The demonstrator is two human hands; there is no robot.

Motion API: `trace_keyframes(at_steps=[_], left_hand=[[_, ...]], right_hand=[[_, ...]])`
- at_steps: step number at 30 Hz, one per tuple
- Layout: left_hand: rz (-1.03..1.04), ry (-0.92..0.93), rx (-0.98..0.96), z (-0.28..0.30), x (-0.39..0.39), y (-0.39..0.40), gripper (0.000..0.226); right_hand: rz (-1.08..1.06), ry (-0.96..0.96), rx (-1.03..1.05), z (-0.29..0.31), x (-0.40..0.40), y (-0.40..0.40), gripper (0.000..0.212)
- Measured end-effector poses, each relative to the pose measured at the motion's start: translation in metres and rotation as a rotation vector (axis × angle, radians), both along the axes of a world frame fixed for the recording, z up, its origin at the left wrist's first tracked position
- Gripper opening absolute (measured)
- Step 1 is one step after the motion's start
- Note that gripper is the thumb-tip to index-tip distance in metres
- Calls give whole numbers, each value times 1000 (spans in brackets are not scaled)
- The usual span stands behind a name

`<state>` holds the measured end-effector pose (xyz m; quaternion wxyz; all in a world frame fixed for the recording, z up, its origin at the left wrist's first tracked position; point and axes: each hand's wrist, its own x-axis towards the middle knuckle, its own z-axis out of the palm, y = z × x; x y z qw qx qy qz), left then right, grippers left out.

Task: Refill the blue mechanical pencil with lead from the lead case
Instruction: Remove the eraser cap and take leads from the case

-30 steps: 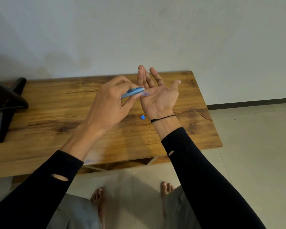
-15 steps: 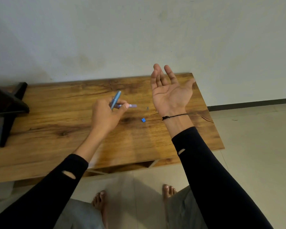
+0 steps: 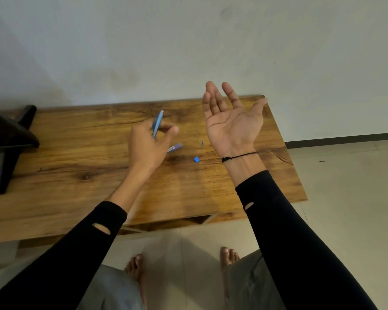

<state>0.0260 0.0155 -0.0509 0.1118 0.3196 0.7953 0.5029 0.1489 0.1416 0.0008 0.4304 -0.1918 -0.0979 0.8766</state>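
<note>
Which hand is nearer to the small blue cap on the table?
Neither clearly. The right hand, palm up, is above and to the right of the blue cap; the left hand, holding the pencil, is to its left.

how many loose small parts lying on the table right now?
3: purple lead case beside the left hand, small metal piece, blue cap. Hand may hide more.

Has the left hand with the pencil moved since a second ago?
Yes. The left hand, holding the blue pencil, has drawn left, away from the open right hand, and now sits left of the small blue cap on the table.
</note>
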Motion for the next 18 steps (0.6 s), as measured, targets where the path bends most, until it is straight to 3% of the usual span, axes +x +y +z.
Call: trace_keyframes(at_steps=[4, 10, 18], left_hand=[[-175, 56, 222, 30, 21, 7, 12], [-308, 132, 115, 36, 31, 12, 21], [-316, 195, -13, 46, 22, 11, 10]], right_hand=[[44, 3, 22, -1, -4, -10, 96], [82, -75, 98, 1, -4, -16, 92], [141, -269, 246, -1, -11, -20, 86]])
